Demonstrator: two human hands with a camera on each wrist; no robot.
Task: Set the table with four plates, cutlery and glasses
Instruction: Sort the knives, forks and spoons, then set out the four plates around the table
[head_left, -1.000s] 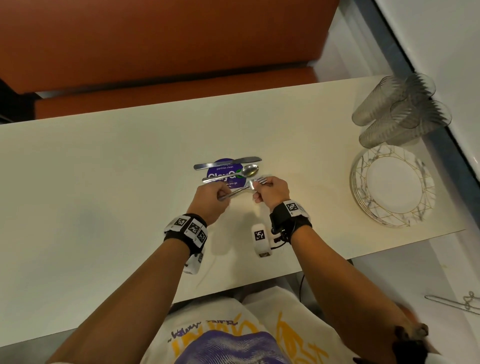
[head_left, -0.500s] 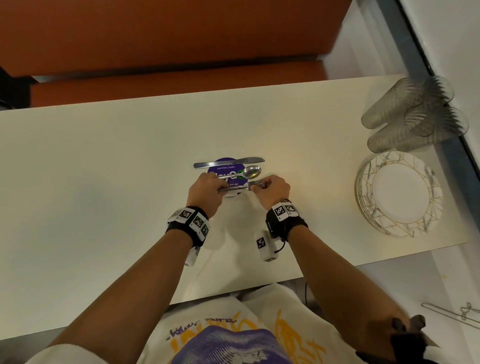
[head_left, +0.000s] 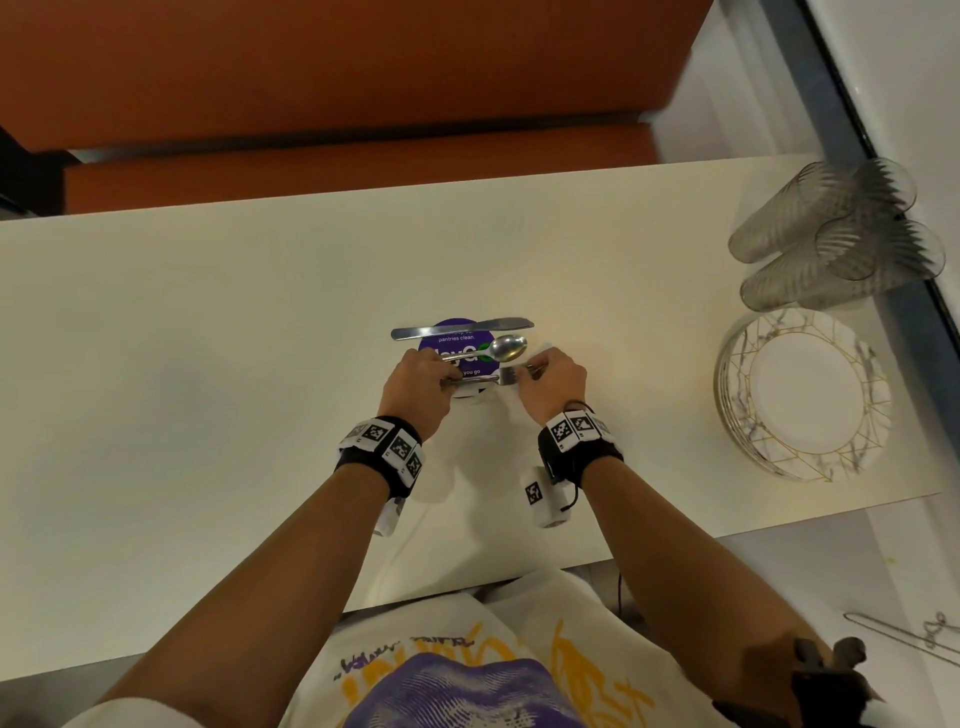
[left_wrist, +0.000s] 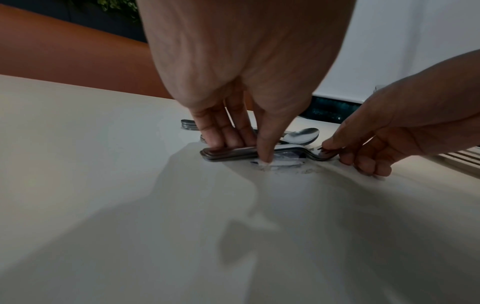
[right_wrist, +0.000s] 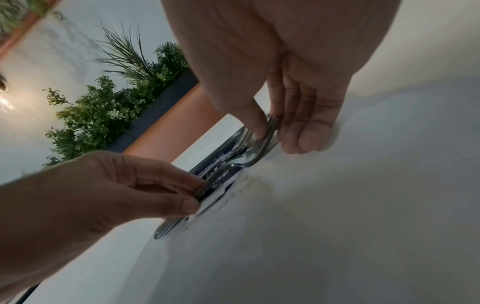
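A stack of forks (head_left: 480, 378) lies across a round purple sticker (head_left: 460, 340) on the cream table (head_left: 208, 338). My left hand (head_left: 423, 382) pinches the handle end of the forks (left_wrist: 228, 155); my right hand (head_left: 545, 376) pinches the tine end (right_wrist: 262, 135). Just beyond lie stacked spoons (head_left: 498, 349) and stacked knives (head_left: 462, 329). The forks rest on the table surface. A stack of white plates with gold lines (head_left: 802, 392) sits at the right, and several ribbed glasses (head_left: 831, 239) lie on their sides behind it.
An orange bench seat (head_left: 337, 161) runs along the table's far edge. The table's near edge (head_left: 467, 592) is against my body. A wall and dark ledge (head_left: 883, 130) border the right end. Green plants (right_wrist: 103, 107) show behind the bench.
Both hands have lowered the forks from slightly above the table down next to the spoons, and moved slightly forward. The hands have drawn apart to the forks' two ends.
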